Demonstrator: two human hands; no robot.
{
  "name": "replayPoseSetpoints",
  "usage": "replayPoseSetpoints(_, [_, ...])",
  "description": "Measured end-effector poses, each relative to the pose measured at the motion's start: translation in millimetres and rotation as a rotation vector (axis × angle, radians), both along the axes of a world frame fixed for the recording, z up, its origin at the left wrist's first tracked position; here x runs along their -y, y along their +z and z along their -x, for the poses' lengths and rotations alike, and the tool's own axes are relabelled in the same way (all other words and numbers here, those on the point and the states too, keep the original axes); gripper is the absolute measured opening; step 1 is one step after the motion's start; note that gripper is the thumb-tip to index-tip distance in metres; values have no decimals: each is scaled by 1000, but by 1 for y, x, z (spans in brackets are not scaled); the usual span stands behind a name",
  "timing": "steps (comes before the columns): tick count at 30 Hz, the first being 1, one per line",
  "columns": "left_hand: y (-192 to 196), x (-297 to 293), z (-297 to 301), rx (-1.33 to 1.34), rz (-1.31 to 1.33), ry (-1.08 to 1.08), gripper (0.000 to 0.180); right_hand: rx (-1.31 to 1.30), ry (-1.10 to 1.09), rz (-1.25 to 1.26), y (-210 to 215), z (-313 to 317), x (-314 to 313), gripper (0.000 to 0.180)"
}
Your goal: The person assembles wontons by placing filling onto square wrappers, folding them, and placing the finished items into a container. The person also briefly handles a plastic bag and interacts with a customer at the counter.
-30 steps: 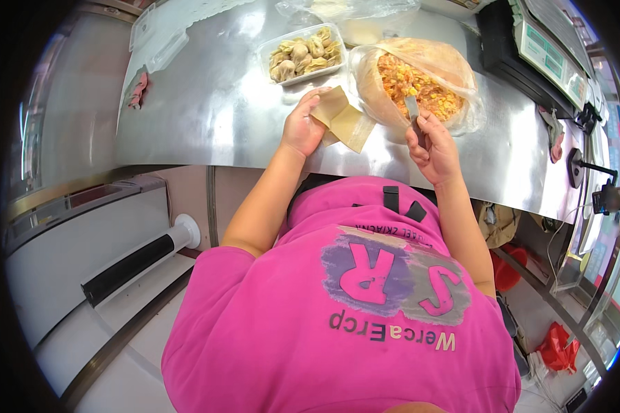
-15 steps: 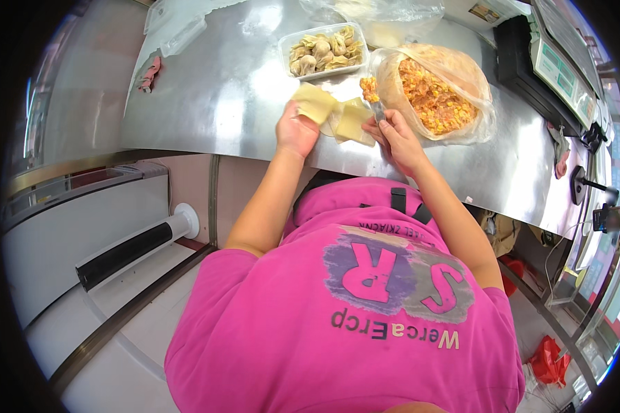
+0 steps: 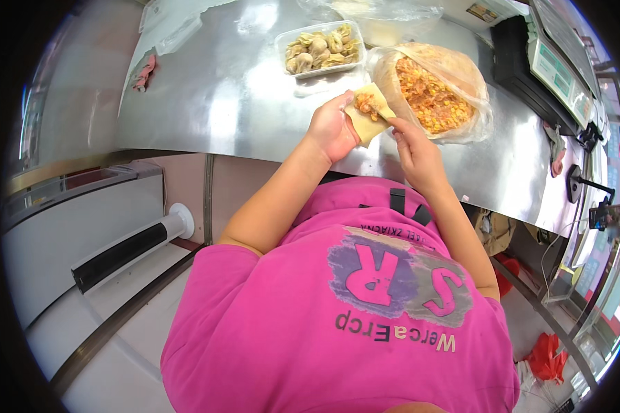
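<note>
On the palm and fingers of my left hand point(image 3: 335, 129) lies a square, pale yellow wonton wrapper point(image 3: 362, 132). A lump of orange-red filling point(image 3: 366, 104) sits on the wrapper's upper part. My right hand point(image 3: 417, 157) is closed on a thin spreading stick, whose tip touches the filling; most of the stick is hidden. Right of the hands, an open clear bag point(image 3: 486, 103) holds a large mass of the same filling point(image 3: 434, 96). Beyond my left hand stands a clear plastic tub point(image 3: 326, 71) with several folded wontons point(image 3: 318, 47).
The steel table point(image 3: 207, 103) has a pink cloth point(image 3: 145, 73) at the left and clear plastic containers point(image 3: 169, 31) at the far left. A weighing scale point(image 3: 561, 76) and black box point(image 3: 520, 62) stand at the right. Plastic bags point(image 3: 393, 20) lie at the back.
My left hand has moved right with the wrapper. The filling that was on the stick's tip now lies on the wrapper. Wrappers seen on the table before are now hidden.
</note>
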State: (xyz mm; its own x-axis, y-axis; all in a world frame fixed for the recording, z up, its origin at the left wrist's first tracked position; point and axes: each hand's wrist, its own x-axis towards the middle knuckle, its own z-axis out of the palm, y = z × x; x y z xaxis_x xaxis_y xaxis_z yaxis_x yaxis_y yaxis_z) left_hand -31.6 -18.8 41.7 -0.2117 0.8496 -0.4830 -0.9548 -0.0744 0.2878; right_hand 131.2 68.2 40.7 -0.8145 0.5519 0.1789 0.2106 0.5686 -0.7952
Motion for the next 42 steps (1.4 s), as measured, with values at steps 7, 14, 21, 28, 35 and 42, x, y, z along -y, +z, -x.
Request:
replayPoseSetpoints(7, [8, -19, -10, 7, 7, 3, 40, 189, -34, -309, 41, -40, -6, 26])
replayPoseSetpoints(14, [20, -37, -27, -33, -88, -35, 39, 57, -173, -487, 55, -47, -14, 21])
replayPoseSetpoints(21, [25, -56, -39, -72, -71, -42, 40, 109, -256, -684, 50, -63, -41, 18])
replayPoseSetpoints(28, [29, -73, -38, -11, -137, -141, 44, 40, -359, -423, -17, -90, -86, 15])
replayPoseSetpoints(35, [20, -76, -41, -11, -164, -175, 43, -50, -363, -245, 39, -92, -65, 15])
replayPoseSetpoints(42, [23, -83, -55, -110, -24, -158, 38, -40, -294, -510, 31, -78, -60, 18])
